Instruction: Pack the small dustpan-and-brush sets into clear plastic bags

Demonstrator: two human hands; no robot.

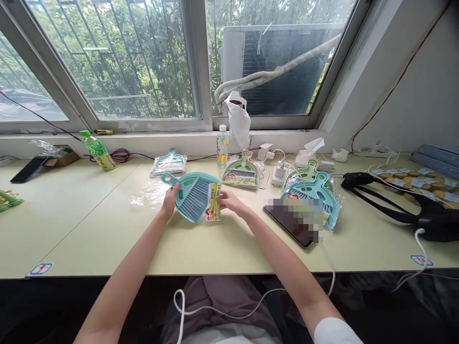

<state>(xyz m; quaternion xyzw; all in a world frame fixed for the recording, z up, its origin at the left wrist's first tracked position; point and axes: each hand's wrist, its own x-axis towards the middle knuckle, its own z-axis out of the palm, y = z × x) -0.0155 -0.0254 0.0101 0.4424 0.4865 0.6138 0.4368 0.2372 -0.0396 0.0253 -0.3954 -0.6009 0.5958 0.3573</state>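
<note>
A teal dustpan (184,188) with a grey-blue brush nested in it is held just above the table, its handle pointing left. My left hand (169,201) is closed round its left side near the handle. At its right edge is a colourful cardboard label (213,203), pinched between the fingers of my right hand (231,201). Crumpled clear plastic (148,193) lies left of my left hand. Behind sit a wrapped teal set (169,163) and a wrapped green set (242,173). More wrapped teal and green sets (324,196) overlap at the right.
A dark phone (292,227) lies right of my right forearm. Along the window side stand a clear bottle (222,147), a tilted green bottle (99,152) and a white plug adapter (279,173). A black strapped item (423,212) lies far right, with white cables nearby.
</note>
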